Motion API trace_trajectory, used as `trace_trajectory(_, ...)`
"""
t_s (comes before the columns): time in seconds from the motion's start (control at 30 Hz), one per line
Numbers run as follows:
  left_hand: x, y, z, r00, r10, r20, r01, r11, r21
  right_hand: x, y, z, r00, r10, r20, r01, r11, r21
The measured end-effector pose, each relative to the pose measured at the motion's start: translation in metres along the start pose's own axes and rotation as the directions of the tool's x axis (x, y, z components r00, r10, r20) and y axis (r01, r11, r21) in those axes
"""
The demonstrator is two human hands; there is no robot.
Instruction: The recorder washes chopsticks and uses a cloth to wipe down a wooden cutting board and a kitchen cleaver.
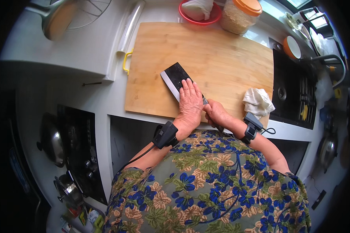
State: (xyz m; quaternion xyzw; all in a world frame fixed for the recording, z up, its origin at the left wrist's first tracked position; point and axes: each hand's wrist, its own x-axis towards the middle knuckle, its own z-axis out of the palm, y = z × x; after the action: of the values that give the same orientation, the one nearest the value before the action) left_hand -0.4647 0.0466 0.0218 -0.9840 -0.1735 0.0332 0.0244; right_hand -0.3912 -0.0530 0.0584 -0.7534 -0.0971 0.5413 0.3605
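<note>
A cleaver (173, 76) with a dark, wet-spotted blade and a pale edge lies flat or nearly flat over a large wooden cutting board (204, 52). My right hand (217, 113) is closed around its handle near the board's front edge. Flat on the blade rests my left hand (190, 102), its fingers stretched out together and pointing away from me. A crumpled white cloth (258, 102) lies on the board's right front corner. Both wrists wear black devices with cables.
Beyond the board stand a red basin (199, 21) holding a white bundle and an orange-lidded jar (239, 17). A clear roll (131, 26) lies at left. A dark sink (291, 90) is at right, a cooktop (81, 151) with pots at lower left.
</note>
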Motion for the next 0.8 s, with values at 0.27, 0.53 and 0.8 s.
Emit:
trace_trajectory(0.27,-0.007,-0.014,0.005,0.993,-0.019,-0.118,0.022,0.999,0.023,0.015,0.000,0.014,0.996,-0.081,0.023,0.082,0.996,-0.032)
trace_trajectory(0.53,-0.002,-0.016,0.006,0.985,0.027,-0.170,-0.033,0.999,-0.032,0.007,-0.004,0.013,0.999,-0.034,-0.010,0.034,0.999,0.021)
trace_trajectory(0.8,-0.004,-0.013,0.006,0.985,0.024,-0.169,-0.033,0.998,-0.049,0.004,-0.004,0.010,0.999,-0.039,-0.012,0.039,0.999,0.005)
